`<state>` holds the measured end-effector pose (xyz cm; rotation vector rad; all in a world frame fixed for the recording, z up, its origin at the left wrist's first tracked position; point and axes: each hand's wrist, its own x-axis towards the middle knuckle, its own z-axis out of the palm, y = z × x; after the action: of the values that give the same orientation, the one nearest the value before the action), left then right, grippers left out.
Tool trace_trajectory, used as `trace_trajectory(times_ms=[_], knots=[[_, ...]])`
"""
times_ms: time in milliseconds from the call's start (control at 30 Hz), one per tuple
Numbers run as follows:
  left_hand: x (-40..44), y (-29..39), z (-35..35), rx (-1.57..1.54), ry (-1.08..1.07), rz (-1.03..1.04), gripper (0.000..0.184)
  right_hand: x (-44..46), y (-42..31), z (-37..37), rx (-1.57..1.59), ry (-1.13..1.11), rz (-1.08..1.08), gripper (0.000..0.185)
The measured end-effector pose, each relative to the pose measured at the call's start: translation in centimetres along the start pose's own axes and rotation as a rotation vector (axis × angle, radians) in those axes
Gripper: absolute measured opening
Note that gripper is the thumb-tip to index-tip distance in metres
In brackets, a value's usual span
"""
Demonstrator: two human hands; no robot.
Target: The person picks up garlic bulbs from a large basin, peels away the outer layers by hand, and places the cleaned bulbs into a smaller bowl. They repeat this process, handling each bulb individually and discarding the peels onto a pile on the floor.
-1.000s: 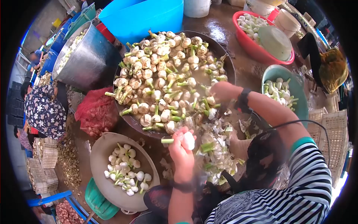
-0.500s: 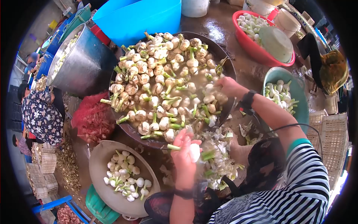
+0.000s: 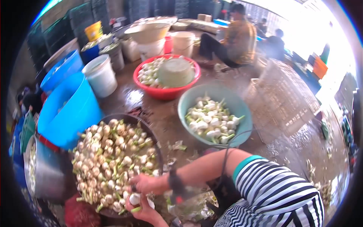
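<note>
My left hand (image 3: 146, 215), low by the near rim of a dark round tub, is closed around a peeled white garlic bulb (image 3: 134, 199) with a green stem. Just above it, my right hand (image 3: 148, 184) has its fingers bent together close to that bulb. Something small and dark shows at those fingers, too blurred to name. Many unpeeled garlic bulbs (image 3: 109, 151) with short green stems fill the dark tub (image 3: 160, 151). Loose peelings (image 3: 193, 206) lie below my right forearm.
A green basin (image 3: 247, 132) of peeled garlic stands right of the tub. Beyond are a red basin (image 3: 166, 94), a white bucket (image 3: 102, 77) and a blue tub (image 3: 68, 109). A steel pot (image 3: 49, 174) is at left. A person (image 3: 240, 38) sits at the back beyond a woven mat (image 3: 281, 102).
The view has swung to the right and up. My right hand has left the water among the bulbs and come to the garlic in my left hand.
</note>
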<state>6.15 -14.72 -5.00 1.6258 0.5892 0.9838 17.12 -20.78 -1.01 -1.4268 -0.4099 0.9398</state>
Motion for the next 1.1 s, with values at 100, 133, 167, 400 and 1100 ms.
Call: trace_trajectory(times_ms=[100,133,167,400,1100], knots=[[-0.9,1.5,-0.7,0.263,-0.018,0.208,0.044,-2.1,0.3,1.4,-0.055,0.101,-0.255,0.035],[-1.3,3.0,-0.8,0.292,-0.029,0.176,0.04,-2.5,0.2,1.2,-0.086,0.065,-0.254,0.033],[-1.6,3.8,-0.9,0.319,-0.04,0.142,0.036,-2.7,0.2,0.8,-0.12,0.03,-0.251,0.032],[-0.8,4.1,-2.4,-0.148,-0.158,-0.319,0.024,-2.3,0.5,-1.4,-0.109,-0.299,-0.509,0.021],[-1.5,0.9,-4.2,-0.303,-0.488,-0.121,0.051,-0.6,-0.2,-2.8,-0.382,-0.222,-0.552,0.015]])
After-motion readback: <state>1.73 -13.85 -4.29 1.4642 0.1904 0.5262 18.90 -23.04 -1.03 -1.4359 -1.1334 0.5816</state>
